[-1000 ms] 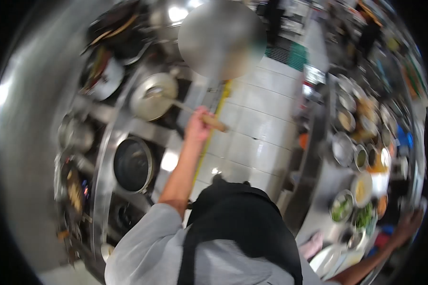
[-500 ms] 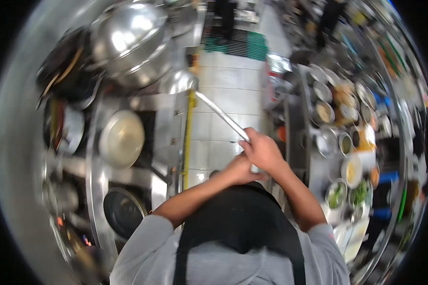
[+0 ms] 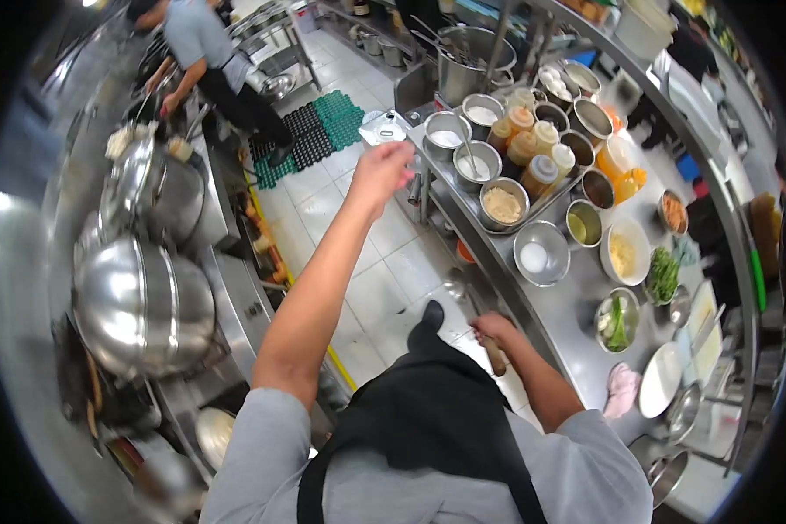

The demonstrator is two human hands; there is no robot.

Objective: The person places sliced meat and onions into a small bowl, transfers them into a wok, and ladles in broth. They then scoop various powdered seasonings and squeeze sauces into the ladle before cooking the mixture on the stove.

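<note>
My right hand [image 3: 495, 328] is closed around the handle of a metal ladle [image 3: 455, 285], low beside the right-hand counter. The ladle's round bowl hangs over the floor, and its brown handle end [image 3: 496, 358] sticks out below my fist. Stretched forward over the aisle is my left hand [image 3: 381, 178], empty, its fingers loosely bent and apart. Just beyond it, at the counter's near-left corner, lies a white item [image 3: 384, 129] with a dark mark; I cannot make out what it is. Metal containers of white powder [image 3: 447, 135] stand to the right of that hand.
On the right counter [image 3: 576, 319] stand squeeze bottles [image 3: 540, 172], bowls of ingredients [image 3: 622, 251] and a large pot [image 3: 476, 65]. Large metal bowls [image 3: 144, 301] sit on the left-hand stove side. A co-worker [image 3: 210, 65] stands ahead-left, by green and black mats [image 3: 306, 135].
My view has turned toward the right counter. My left hand has left the ladle and reached forward. My right hand has lowered the ladle to the right.
</note>
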